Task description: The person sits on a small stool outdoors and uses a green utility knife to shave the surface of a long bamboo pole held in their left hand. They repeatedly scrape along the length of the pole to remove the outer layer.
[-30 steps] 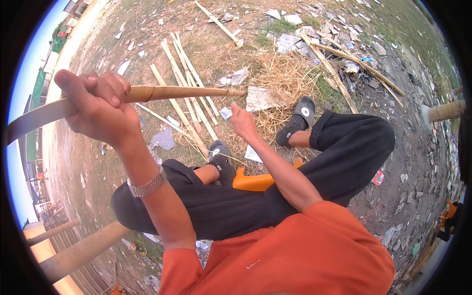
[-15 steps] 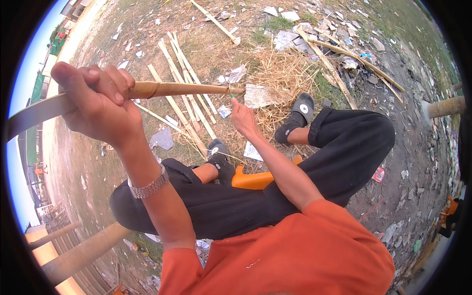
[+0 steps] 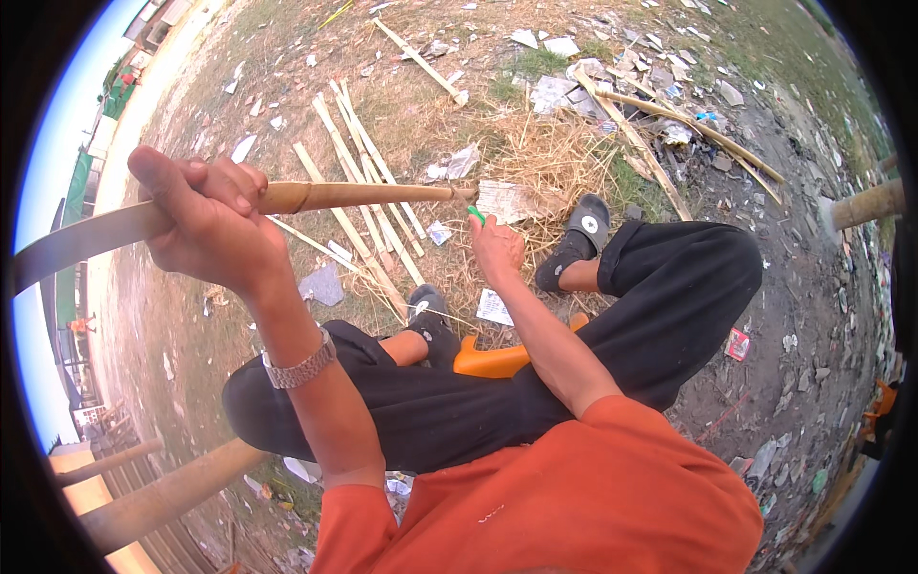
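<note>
My left hand [image 3: 212, 222], with a metal watch on its wrist, is wrapped round a long split bamboo strip [image 3: 359, 195]. The strip runs from the left edge of the view, above my legs, to its far end near a flat pale scrap. My right hand [image 3: 497, 252] grips a small knife with a green handle [image 3: 475, 212]. It is close to the strip's far end, where a node shows. The blade is hardly visible against the bamboo and straw.
Several cut bamboo strips [image 3: 349, 191] lie on the ground beyond my left foot. Dry straw shavings [image 3: 559, 153] are heaped ahead. More bamboo pieces [image 3: 688, 122] lie far right. An orange plastic seat [image 3: 492, 360] shows between my legs. Paper and rubble litter the ground.
Both hands have shifted slightly to the right and nearer, the bamboo strip moving along with them. The right hand has turned, and more of the green handle shows.
</note>
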Demonstrator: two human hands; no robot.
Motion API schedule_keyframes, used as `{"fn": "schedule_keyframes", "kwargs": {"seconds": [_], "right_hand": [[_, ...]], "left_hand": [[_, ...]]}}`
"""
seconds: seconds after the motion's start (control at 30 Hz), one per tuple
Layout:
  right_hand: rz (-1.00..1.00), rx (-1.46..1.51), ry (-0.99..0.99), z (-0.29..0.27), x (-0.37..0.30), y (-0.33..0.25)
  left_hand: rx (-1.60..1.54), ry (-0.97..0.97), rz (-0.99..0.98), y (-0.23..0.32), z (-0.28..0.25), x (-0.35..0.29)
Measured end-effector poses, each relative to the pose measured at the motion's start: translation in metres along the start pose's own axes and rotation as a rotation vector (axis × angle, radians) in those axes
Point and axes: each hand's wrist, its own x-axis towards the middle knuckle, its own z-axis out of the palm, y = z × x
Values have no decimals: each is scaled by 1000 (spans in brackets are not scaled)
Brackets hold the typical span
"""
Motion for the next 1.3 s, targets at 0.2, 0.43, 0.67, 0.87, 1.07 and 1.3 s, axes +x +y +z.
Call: {"fn": "schedule_keyframes", "kwargs": {"seconds": [0.2,0.43,0.67,0.87,1.07,1.3], "right_hand": [[-75,-42,218,4,15,23],[11,522,-85,-24,37,9],[-202,599,-210,-73,-11,-70],[-206,417,-100,-68,-33,-80],[-291,342,51,-49,-36,-73],[-273,283,60,-32,-33,-53]], "left_hand": [[15,29,2,2,4,-1],[-2,-17,-1,0,3,3],[-18,-43,-17,-6,-13,10],[-28,-43,-28,-8,-24,16],[-63,-70,-41,-7,-31,16],[-98,-107,-52,-6,-31,14]]}}
